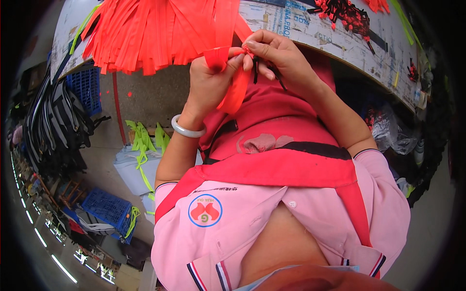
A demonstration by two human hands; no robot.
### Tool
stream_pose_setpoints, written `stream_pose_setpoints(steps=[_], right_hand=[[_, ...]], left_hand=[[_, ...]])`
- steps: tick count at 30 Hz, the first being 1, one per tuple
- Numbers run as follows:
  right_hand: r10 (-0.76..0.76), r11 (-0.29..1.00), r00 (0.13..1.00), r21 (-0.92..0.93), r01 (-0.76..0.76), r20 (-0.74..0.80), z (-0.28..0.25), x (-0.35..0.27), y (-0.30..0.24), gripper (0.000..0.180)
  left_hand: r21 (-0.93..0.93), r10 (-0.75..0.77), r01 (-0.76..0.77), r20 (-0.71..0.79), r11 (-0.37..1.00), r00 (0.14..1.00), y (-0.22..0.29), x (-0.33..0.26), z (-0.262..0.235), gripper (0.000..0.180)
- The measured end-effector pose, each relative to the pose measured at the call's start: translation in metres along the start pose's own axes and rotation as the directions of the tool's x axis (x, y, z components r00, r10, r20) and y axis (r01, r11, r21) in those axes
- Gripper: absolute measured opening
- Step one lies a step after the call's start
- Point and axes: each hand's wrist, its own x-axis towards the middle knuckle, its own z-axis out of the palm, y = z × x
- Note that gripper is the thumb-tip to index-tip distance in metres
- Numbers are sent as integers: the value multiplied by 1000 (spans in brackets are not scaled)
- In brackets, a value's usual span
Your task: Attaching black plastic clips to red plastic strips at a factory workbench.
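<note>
My left hand (213, 75) pinches an orange-red fabric strip (235, 92), which loops over its fingers and hangs below them. My right hand (279, 57) meets it at the fingertips, closed on a small red-and-black cord piece (256, 69). Black ends of the cord dangle beneath the right fingers. The exact spot where strip and cord come together is partly covered by my fingers. Just beyond the left hand, a thick bunch of similar orange-red strips (145, 36) drapes over the edge of the worktable (272, 18).
A heap of red-and-black cord pieces (345, 18) lies on the table at the far right. Black and grey straps (56, 121) hang at the left. Blue crates (104, 206) and yellow-green strips (141, 138) are lower left. A clear plastic bag (388, 131) sits under the table at right.
</note>
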Motion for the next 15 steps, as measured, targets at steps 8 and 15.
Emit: stream_pose_setpoints(steps=[8, 15], right_hand=[[-7, 997, 1000, 78, 7, -7, -4, 6, 7, 18], [-59, 998, 997, -14, 58, -40, -5, 12, 13, 18]], left_hand=[[54, 36, -38, 45, 998, 998, -12, 10, -2, 11], [36, 20, -20, -1, 999, 1000, -15, 14, 2, 11]])
